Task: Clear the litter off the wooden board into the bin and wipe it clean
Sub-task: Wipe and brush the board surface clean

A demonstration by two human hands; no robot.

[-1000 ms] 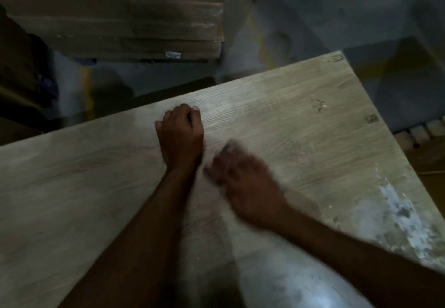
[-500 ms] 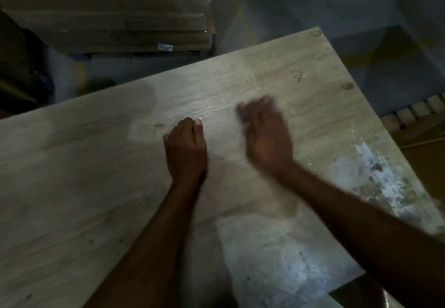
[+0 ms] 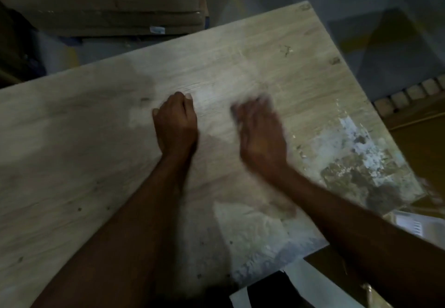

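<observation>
A large pale wooden board fills the view, lying at an angle. My left hand rests on its middle as a closed fist, knuckles down, with nothing visible in it. To its right, my right hand lies flat on the board with fingers stretched forward; it is blurred by motion, and I cannot tell whether anything is under the palm. White and dark patches of residue cover the board's right edge, and a whitish smear lies near the front edge. No bin is in view.
Stacked flat cardboard packs lie on the floor beyond the board's far edge. Slatted wood and a brown surface sit off the right side. White paper and a dark object lie below the front right corner.
My right hand swept from beside the left wrist forward and to the right across the board, then drew back a little. The left fist stayed planted. The camera view shifted.
</observation>
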